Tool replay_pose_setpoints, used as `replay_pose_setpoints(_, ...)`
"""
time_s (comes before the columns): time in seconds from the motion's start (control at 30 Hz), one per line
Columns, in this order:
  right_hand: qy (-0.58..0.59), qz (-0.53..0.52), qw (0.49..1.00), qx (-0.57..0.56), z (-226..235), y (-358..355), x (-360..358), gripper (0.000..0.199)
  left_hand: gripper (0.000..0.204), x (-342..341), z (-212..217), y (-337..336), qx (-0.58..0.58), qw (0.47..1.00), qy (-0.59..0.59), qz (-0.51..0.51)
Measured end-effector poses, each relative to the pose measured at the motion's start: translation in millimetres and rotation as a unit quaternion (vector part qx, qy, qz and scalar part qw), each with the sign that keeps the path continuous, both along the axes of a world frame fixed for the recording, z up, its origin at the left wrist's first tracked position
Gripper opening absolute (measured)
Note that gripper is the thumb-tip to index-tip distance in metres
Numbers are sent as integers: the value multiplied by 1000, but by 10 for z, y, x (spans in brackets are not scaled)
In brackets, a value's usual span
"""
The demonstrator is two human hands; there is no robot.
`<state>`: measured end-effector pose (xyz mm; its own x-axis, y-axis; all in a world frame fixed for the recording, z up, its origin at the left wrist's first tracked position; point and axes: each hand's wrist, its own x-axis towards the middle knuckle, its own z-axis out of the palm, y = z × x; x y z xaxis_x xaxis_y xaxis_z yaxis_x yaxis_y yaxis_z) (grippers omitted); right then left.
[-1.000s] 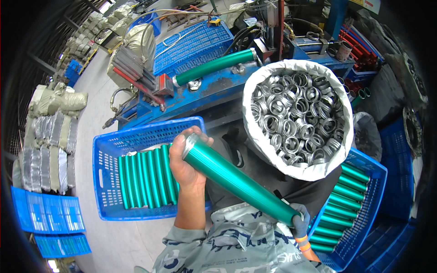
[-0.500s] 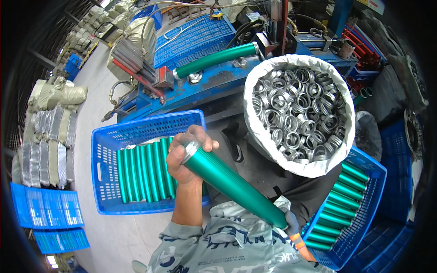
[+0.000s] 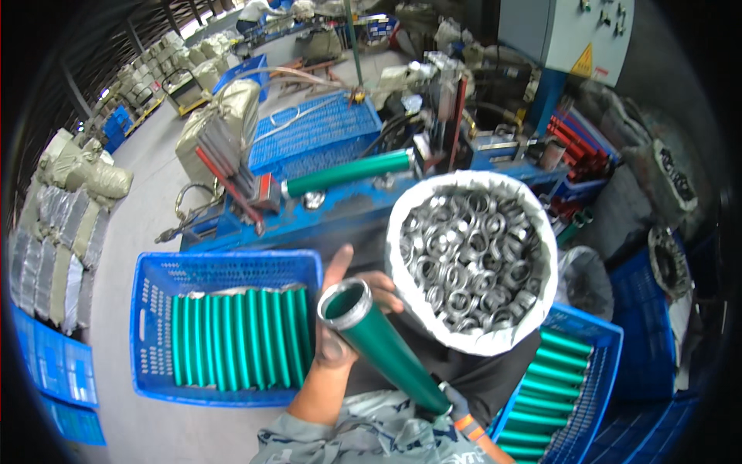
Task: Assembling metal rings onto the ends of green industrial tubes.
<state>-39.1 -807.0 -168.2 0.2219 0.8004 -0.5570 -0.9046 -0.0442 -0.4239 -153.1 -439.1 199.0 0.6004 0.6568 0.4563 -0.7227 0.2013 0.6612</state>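
Workshop floor of grey concrete, crowded with blue crates, machinery and wrapped bundles, seen from above. Left hand [image 3: 340,309]: held up beside the open end of a green tube [image 3: 382,344], palm and fingers spread against its metal-ringed mouth, not wrapped round it. Right hand [image 3: 457,406]: gloved, closed about the lower end of the same tube, near the bottom edge of the view. Green tube: slanting from upper left to lower right across the person's lap, its ringed mouth tilted toward the camera.

Just right of the tube mouth stands a white sack [image 3: 402,232], rolled open and filled with loose metal rings [image 3: 471,259]. To the left of the left hand, a blue crate [image 3: 154,271] rests on the floor and holds 1 row of green tubes [image 3: 239,336] lying side by side. At lower right, a second blue crate [image 3: 599,387] holds more green tubes [image 3: 549,390], stacked crosswise.

Beyond the sack, a blue machine bed [image 3: 309,220] carries another green tube [image 3: 348,174] lying horizontally in its fixture. Farther back lie a flat blue crate [image 3: 309,139] and a grey control cabinet [image 3: 564,31]. Wrapped grey bundles [image 3: 54,224] line the left side.
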Motion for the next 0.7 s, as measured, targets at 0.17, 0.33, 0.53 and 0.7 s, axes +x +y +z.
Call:
replay_pose_setpoints(0.17,55,32,998,-3,1054,356,76,50,109,-248,-204,-163,139,980,137,-34)
replay_pose_setpoints(0.33,-89,123,984,98,2556,1018,688,120,71,-599,-277,-9,-45,992,115,2)
replay_pose_setpoints(0.53,-417,146,880,174,3559,2627,1724,103,62,-1021,-345,694,-232,960,-6,158)
replay_pose_setpoints(0.7,-510,121,832,180,3861,4737,1925,54,71,-1412,-900,1423,-326,912,-14,248)
